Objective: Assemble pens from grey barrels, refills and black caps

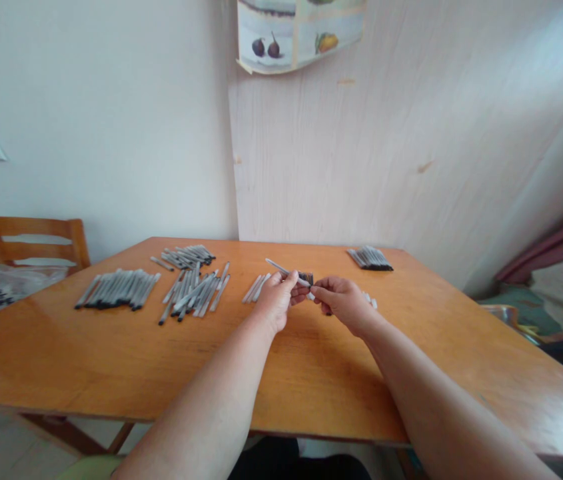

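Observation:
My left hand [281,292] is closed around a slim whitish pen [277,266] above the middle of the table, its pale end pointing up and left. A dark patterned piece [305,277] shows between the hands, too small to make out. Thumb and finger of my right hand [338,299] pinch the pen's lower right end, touching the left fingers. Just left of the hands lie a few pale pens [255,288]. Some more pale pens [370,299] are partly hidden behind my right hand.
On the wooden table [171,373], a row of black-ended pens [120,288] lies at left, beside a loose pile [198,290] and another heap [188,255] behind it. A neat bundle [370,257] lies at back right. A chair [31,230] stands left.

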Demonstrator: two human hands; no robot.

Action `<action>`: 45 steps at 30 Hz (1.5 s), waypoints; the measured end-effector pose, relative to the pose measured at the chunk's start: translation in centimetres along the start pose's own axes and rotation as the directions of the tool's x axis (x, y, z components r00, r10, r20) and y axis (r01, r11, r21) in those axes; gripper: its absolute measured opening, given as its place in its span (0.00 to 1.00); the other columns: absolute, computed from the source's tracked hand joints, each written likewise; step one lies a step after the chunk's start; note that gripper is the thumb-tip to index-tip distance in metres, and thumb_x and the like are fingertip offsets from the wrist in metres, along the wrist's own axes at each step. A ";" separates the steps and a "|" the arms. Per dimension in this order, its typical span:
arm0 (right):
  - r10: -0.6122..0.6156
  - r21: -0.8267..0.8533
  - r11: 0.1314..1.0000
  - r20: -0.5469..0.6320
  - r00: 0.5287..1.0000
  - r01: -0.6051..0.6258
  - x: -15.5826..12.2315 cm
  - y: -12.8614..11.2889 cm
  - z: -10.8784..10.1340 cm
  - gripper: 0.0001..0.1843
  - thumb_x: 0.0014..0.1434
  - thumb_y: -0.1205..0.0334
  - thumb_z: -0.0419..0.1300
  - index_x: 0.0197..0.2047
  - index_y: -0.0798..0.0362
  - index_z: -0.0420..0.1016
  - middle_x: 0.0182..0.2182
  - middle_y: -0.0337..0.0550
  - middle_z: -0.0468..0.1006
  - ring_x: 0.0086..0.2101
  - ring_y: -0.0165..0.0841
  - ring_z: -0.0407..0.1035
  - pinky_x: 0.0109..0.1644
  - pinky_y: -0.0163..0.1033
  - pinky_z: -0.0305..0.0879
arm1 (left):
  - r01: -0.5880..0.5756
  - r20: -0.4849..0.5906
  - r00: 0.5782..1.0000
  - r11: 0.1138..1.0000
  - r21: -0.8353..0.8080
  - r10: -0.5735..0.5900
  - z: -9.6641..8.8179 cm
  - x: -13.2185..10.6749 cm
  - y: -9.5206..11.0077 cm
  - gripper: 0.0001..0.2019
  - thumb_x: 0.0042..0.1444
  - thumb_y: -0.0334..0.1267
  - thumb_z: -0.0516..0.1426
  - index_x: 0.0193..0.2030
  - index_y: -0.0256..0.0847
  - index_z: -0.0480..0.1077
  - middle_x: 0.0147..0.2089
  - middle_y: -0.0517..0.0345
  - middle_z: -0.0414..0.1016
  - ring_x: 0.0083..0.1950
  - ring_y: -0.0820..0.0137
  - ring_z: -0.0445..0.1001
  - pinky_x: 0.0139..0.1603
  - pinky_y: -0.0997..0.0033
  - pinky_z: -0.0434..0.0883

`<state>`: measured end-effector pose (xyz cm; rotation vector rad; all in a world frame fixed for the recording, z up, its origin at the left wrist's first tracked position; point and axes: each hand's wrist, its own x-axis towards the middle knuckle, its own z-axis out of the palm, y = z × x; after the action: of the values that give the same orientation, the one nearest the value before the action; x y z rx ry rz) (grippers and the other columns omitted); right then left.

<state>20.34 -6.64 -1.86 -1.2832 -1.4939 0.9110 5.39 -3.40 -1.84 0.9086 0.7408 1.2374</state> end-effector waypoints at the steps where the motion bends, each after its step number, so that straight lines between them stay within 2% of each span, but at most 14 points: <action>1: -0.004 -0.016 1.000 -0.005 1.000 0.003 0.0 0.0 -0.1 0.12 0.52 0.52 0.60 0.32 0.53 0.69 0.24 0.38 0.72 0.21 0.24 0.62 0.23 0.31 0.59 | 0.004 -0.004 1.000 1.000 -0.004 -0.004 0.0 0.0 0.0 0.10 0.53 0.41 0.60 0.34 0.37 0.66 0.31 0.52 0.77 0.29 0.71 0.76 0.31 0.73 0.71; 7: -0.010 -0.136 0.991 -0.036 0.999 0.005 0.2 0.2 -0.5 0.10 0.51 0.56 0.61 0.34 0.53 0.71 0.22 0.38 0.72 0.21 0.26 0.65 0.23 0.31 0.61 | 0.031 -0.015 0.999 0.998 -0.063 -0.032 -0.1 0.2 0.0 0.08 0.55 0.39 0.59 0.34 0.36 0.66 0.31 0.51 0.77 0.29 0.71 0.77 0.30 0.74 0.70; 12: -0.016 -0.141 0.990 -0.017 1.000 0.014 0.2 0.1 -1.0 0.10 0.51 0.57 0.61 0.34 0.53 0.71 0.23 0.40 0.73 0.22 0.27 0.66 0.24 0.32 0.62 | 0.047 -0.033 0.998 0.992 -0.118 -0.051 -0.3 0.4 0.1 0.06 0.57 0.36 0.57 0.33 0.36 0.65 0.29 0.53 0.76 0.29 0.71 0.76 0.30 0.74 0.71; 17: -0.002 -0.249 0.968 -0.030 1.000 -0.005 0.3 -0.5 -2.6 0.08 0.51 0.57 0.60 0.32 0.54 0.71 0.22 0.40 0.73 0.20 0.26 0.64 0.22 0.31 0.56 | 0.037 -0.058 0.997 0.991 -0.128 -0.045 -0.6 0.5 0.2 0.07 0.56 0.37 0.58 0.33 0.37 0.65 0.28 0.54 0.75 0.30 0.72 0.76 0.31 0.75 0.71; 20: 0.014 -0.383 0.922 -0.092 0.996 -0.048 0.8 -0.3 -4.1 0.07 0.50 0.58 0.59 0.29 0.54 0.71 0.21 0.40 0.73 0.20 0.27 0.62 0.22 0.32 0.54 | 0.032 -0.070 0.997 0.993 -0.111 -0.040 -0.7 0.6 0.2 0.08 0.56 0.38 0.58 0.32 0.37 0.65 0.28 0.53 0.75 0.30 0.72 0.76 0.31 0.75 0.71; 22: 0.002 -0.523 0.850 -0.120 0.993 -0.065 1.1 0.1 -5.1 0.06 0.48 0.60 0.60 0.27 0.54 0.72 0.21 0.41 0.73 0.22 0.28 0.63 0.23 0.33 0.53 | 0.033 -0.072 0.997 0.995 -0.099 -0.040 -0.8 0.5 0.2 0.08 0.56 0.38 0.58 0.32 0.37 0.66 0.28 0.52 0.75 0.31 0.72 0.76 0.31 0.75 0.71; 26: 0.061 -0.691 0.720 -0.018 0.998 -0.057 1.4 1.0 -6.5 0.03 0.45 0.64 0.60 0.24 0.55 0.74 0.22 0.43 0.75 0.25 0.31 0.65 0.26 0.34 0.54 | 0.030 -0.081 0.996 0.996 -0.078 -0.036 -0.8 0.6 0.1 0.08 0.56 0.39 0.58 0.32 0.37 0.65 0.28 0.53 0.75 0.30 0.71 0.76 0.31 0.74 0.70; 30: 0.124 -0.739 0.672 0.041 0.991 -0.053 1.4 1.8 -7.1 0.02 0.44 0.66 0.61 0.25 0.55 0.74 0.23 0.43 0.76 0.26 0.31 0.66 0.28 0.35 0.54 | 0.022 -0.079 0.996 0.998 -0.061 -0.027 -0.9 0.7 0.0 0.08 0.56 0.39 0.58 0.33 0.37 0.65 0.28 0.52 0.75 0.30 0.70 0.76 0.30 0.74 0.70; 35: 0.129 -0.789 0.615 0.087 0.988 -0.011 1.4 2.1 -7.0 0.04 0.44 0.63 0.62 0.26 0.54 0.75 0.26 0.44 0.76 0.27 0.32 0.66 0.29 0.35 0.53 | 0.024 -0.070 0.997 0.999 -0.038 -0.027 -0.9 0.7 0.0 0.08 0.56 0.40 0.58 0.33 0.37 0.65 0.28 0.51 0.76 0.30 0.70 0.77 0.30 0.74 0.70; 45: 0.159 -0.812 0.582 0.062 0.985 -0.042 1.1 1.6 -6.6 0.06 0.44 0.64 0.63 0.29 0.54 0.75 0.28 0.44 0.76 0.28 0.32 0.66 0.29 0.34 0.52 | 0.031 -0.080 0.996 0.999 -0.016 -0.033 -0.9 0.7 -0.1 0.08 0.57 0.39 0.57 0.33 0.37 0.65 0.28 0.50 0.75 0.30 0.70 0.77 0.30 0.74 0.71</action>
<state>27.12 -5.55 -1.25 -2.0094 -2.0748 0.3310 4.74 -2.59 -2.35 0.8360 0.8058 1.2552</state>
